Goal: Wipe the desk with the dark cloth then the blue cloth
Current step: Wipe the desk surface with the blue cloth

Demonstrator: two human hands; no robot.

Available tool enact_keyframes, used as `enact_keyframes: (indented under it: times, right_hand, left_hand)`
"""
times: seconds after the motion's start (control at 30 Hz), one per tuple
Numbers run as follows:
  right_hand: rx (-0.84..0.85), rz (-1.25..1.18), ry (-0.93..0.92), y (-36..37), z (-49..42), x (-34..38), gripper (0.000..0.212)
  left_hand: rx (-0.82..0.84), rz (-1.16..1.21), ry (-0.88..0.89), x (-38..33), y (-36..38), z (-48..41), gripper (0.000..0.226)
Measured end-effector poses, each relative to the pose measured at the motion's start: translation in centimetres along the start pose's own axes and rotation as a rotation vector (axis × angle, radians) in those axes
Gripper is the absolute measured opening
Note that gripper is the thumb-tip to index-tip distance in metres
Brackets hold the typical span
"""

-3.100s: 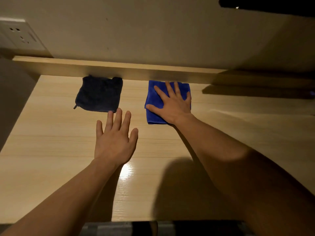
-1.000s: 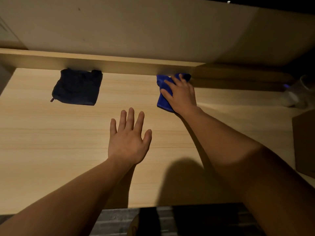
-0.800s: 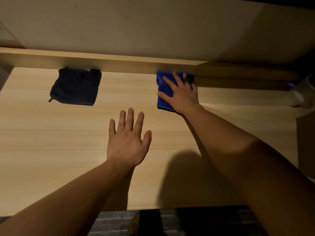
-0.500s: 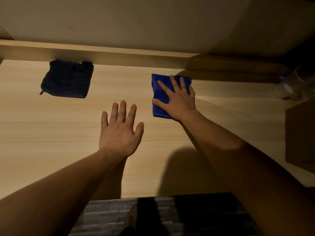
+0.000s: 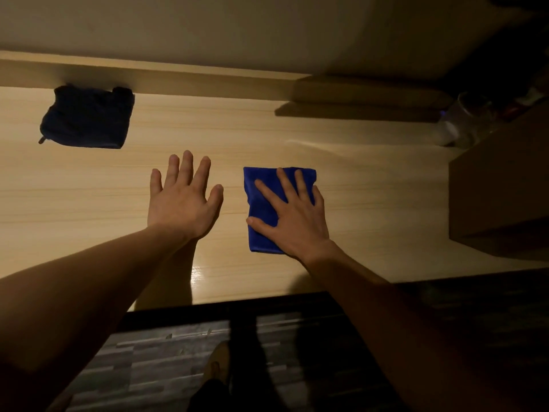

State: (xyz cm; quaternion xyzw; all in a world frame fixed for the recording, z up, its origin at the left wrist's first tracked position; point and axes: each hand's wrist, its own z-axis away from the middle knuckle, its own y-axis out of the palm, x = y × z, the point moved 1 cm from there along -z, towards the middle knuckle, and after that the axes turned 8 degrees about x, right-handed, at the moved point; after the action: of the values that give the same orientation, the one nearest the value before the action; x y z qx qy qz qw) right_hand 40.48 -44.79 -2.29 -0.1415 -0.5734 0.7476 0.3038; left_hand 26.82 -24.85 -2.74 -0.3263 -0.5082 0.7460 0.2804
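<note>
- right hand (image 5: 292,217) flat, fingers spread, palm down on blue cloth (image 5: 261,209), mid-desk (image 5: 89,188) near front edge
- left hand (image 5: 182,197) open wide, flat on desk (holds nothing)
- dark cloth (image 5: 86,117) far left, against back ledge

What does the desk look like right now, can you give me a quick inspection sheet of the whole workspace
Surface: light wood desk, glare patch near the front edge.
Job's things: dark cloth folded at back left, untouched; blue cloth mid-desk.
Clutter: clear jar and brown box at the right.
Grippers: left hand flat and empty; right hand spread flat on the blue cloth.
Cables: nothing seen.
Surroundings: plain wall, dark striped floor.
</note>
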Motion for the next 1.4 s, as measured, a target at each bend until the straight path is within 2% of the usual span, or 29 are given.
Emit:
enact_keyframes:
  times: [0.37,0.43,0.57,0.7,0.87,1.0,1.2,1.4]
  right_hand:
    - [-0.014,-0.047,-0.013,3.0,8.6,0.4,0.07]
    - [-0.063,-0.043,-0.02,3.9,9.9,0.4,0.066]
    - [-0.265,-0.121,-0.111,5.5,12.7,0.0,0.055]
    - [-0.309,-0.233,-0.063,4.1,13.7,-0.4,0.045]
    - [-0.251,-0.352,0.036,-2.6,7.4,-3.2,0.057]
    - [-0.258,-0.296,0.085,-6.2,-2.0,-5.8,0.049]
    - [-0.22,-0.112,0.081,-7.9,-12.8,-7.6,0.052]
    - [-0.112,-0.039,0.136,-7.4,-17.4,-8.9,0.059]
  left_hand:
    - [-0.012,-0.002,0.02,0.1,-0.1,0.3,0.077]
    - [-0.012,0.0,0.017,0.0,-0.1,0.3,0.077]
    - [-0.013,0.005,0.014,0.0,-0.2,0.4,0.078]
    - [-0.012,-0.002,0.009,0.0,-0.2,0.3,0.081]
    - [-0.018,-0.003,0.002,0.0,0.1,0.2,0.081]
    - [-0.011,-0.004,-0.001,-0.1,0.2,0.0,0.08]
    - [0.01,-0.013,-0.01,-0.1,0.1,0.0,0.079]
    - [0.027,-0.012,-0.021,-0.3,-0.1,0.1,0.079]
